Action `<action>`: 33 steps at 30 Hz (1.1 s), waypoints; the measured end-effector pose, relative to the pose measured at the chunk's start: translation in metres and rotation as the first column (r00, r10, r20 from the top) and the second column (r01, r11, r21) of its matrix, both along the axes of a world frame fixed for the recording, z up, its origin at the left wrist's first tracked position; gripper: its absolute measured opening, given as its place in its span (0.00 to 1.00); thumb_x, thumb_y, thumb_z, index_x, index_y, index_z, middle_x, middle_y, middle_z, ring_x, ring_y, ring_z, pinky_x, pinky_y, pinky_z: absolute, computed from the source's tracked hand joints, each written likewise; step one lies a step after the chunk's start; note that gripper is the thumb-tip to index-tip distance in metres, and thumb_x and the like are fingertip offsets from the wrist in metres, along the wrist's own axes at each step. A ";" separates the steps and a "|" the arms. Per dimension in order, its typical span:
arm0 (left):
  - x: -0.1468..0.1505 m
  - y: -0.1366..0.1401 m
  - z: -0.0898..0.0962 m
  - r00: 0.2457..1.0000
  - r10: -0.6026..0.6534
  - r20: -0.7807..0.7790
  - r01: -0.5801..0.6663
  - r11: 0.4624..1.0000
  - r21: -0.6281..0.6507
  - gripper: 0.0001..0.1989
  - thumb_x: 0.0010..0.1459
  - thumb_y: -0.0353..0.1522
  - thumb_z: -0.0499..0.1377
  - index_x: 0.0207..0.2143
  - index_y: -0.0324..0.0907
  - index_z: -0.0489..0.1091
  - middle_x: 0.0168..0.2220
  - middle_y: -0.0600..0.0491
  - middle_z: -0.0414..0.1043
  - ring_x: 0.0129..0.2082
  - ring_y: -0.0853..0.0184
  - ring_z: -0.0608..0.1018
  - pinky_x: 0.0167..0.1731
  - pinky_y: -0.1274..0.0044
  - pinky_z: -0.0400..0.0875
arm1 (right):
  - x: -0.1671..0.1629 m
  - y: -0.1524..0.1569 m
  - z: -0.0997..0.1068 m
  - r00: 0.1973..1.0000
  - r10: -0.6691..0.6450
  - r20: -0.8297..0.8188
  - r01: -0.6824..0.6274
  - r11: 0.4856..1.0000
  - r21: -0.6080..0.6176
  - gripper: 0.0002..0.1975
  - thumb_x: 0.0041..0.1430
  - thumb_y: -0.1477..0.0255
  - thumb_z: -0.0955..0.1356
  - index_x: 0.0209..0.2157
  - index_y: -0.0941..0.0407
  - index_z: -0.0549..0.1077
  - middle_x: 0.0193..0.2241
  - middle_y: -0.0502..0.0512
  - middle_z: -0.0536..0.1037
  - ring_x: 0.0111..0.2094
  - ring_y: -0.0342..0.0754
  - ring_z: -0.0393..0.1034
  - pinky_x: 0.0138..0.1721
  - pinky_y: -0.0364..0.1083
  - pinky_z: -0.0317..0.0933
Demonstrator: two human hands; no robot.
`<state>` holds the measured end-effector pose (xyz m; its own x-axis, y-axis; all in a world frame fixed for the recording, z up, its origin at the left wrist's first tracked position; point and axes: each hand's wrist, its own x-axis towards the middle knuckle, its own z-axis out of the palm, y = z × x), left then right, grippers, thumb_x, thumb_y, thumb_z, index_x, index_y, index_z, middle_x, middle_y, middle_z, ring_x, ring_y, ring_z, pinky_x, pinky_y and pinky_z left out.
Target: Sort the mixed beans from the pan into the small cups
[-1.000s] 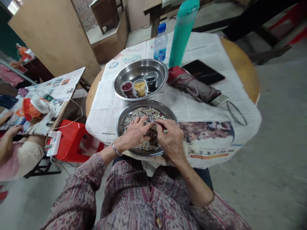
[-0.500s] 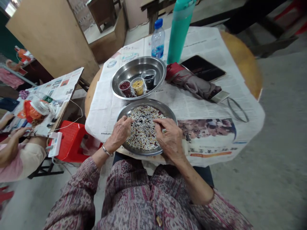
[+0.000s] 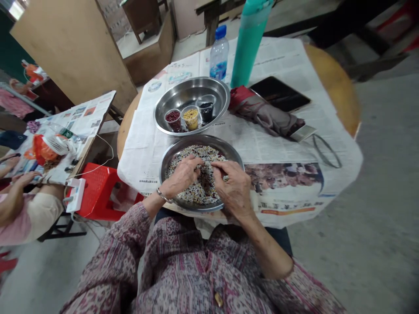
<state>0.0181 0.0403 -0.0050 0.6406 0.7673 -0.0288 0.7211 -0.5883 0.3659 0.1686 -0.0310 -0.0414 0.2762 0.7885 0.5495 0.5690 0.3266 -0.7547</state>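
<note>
In front of me a shallow metal basin [image 3: 241, 162] holds a spread of mixed white, black, yellow and red grains and beans [image 3: 196, 189]. My left hand [image 3: 183, 175] is over the middle of the mix, fingers bent and drawn together; what lies between the fingertips is hidden. Opposite it, my right hand [image 3: 233, 185] hovers at the basin's right side, thumb and forefinger pinched near the grains. A second metal basin [image 3: 170, 93] behind holds a cup of red beans [image 3: 173, 121], a cup of yellow kernels [image 3: 190, 117] and a cup of black beans [image 3: 206, 111].
Newspaper [image 3: 278, 144] covers the round table. Behind the basins stand a plastic bottle [image 3: 219, 54] and a tall teal bottle [image 3: 250, 43]. To the right lie a folded umbrella [image 3: 265, 113] and a dark tablet [image 3: 279, 93]. A red stool [image 3: 98, 192] and another person's hand [image 3: 28, 179] are at left.
My left hand has moved right and inward, from the basin's left side to over the middle of the grains. My right hand stays nearly in place, and the grains near the middle look disturbed.
</note>
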 end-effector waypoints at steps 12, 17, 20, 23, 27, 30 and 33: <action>-0.037 -0.051 0.027 0.973 -0.215 -0.084 0.206 0.973 -0.105 0.07 0.65 0.26 0.56 0.41 0.43 0.73 0.40 0.52 0.75 0.43 0.65 0.77 0.49 0.72 0.72 | 0.001 -0.001 0.001 0.999 0.017 -0.033 -0.018 1.000 -0.005 0.11 0.63 0.74 0.64 0.39 0.54 0.78 0.36 0.55 0.82 0.40 0.51 0.75 0.46 0.53 0.70; -0.041 -0.050 0.027 0.990 -0.057 -0.132 0.060 0.998 0.012 0.07 0.67 0.32 0.58 0.46 0.44 0.73 0.44 0.51 0.75 0.45 0.63 0.76 0.50 0.69 0.72 | 0.002 -0.001 0.001 1.000 0.020 -0.016 -0.021 0.999 -0.027 0.11 0.64 0.74 0.63 0.39 0.53 0.78 0.36 0.56 0.82 0.40 0.51 0.75 0.46 0.53 0.69; -0.036 -0.039 0.017 0.991 0.037 -0.129 -0.023 0.994 0.109 0.23 0.61 0.35 0.65 0.57 0.44 0.67 0.55 0.45 0.68 0.54 0.56 0.71 0.54 0.62 0.70 | 0.002 -0.001 0.001 1.000 0.015 0.001 -0.015 1.000 -0.027 0.11 0.64 0.74 0.63 0.38 0.54 0.78 0.35 0.56 0.82 0.39 0.51 0.75 0.45 0.53 0.69; -0.024 -0.030 0.006 0.995 -0.002 -0.096 0.007 0.998 0.054 0.25 0.59 0.33 0.66 0.57 0.42 0.67 0.54 0.45 0.66 0.53 0.56 0.71 0.54 0.62 0.71 | 0.001 -0.001 0.001 1.000 0.009 0.009 -0.009 1.000 -0.014 0.11 0.64 0.74 0.63 0.38 0.54 0.78 0.35 0.56 0.82 0.39 0.51 0.75 0.45 0.52 0.69; -0.007 -0.021 0.000 0.998 -0.058 -0.039 0.057 0.998 -0.035 0.12 0.61 0.24 0.57 0.46 0.38 0.72 0.43 0.48 0.71 0.45 0.62 0.74 0.51 0.67 0.72 | 0.001 0.000 0.000 1.000 0.008 -0.002 -0.008 1.000 -0.020 0.10 0.64 0.74 0.64 0.38 0.54 0.78 0.36 0.56 0.82 0.39 0.51 0.75 0.46 0.53 0.69; -0.005 -0.015 0.000 1.000 -0.021 0.010 0.021 1.000 -0.021 0.11 0.58 0.22 0.56 0.42 0.39 0.73 0.40 0.50 0.73 0.44 0.63 0.75 0.52 0.67 0.71 | 0.002 -0.001 0.000 1.000 0.014 -0.002 -0.014 0.999 -0.028 0.11 0.64 0.74 0.64 0.38 0.53 0.78 0.36 0.56 0.82 0.40 0.51 0.76 0.47 0.53 0.70; -0.018 -0.015 0.006 0.999 0.019 0.051 -0.018 1.000 -0.011 0.09 0.58 0.23 0.57 0.38 0.42 0.73 0.38 0.52 0.75 0.42 0.65 0.77 0.51 0.67 0.72 | 0.002 -0.002 0.000 1.000 0.022 -0.001 -0.022 0.999 -0.029 0.11 0.64 0.74 0.63 0.39 0.53 0.78 0.36 0.56 0.82 0.40 0.51 0.75 0.47 0.53 0.70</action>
<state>0.0001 0.0257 0.0008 0.6270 0.7790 -0.0043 0.7121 -0.5709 0.4088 0.1707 -0.0329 -0.0411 0.2595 0.8100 0.5259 0.5613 0.3166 -0.7646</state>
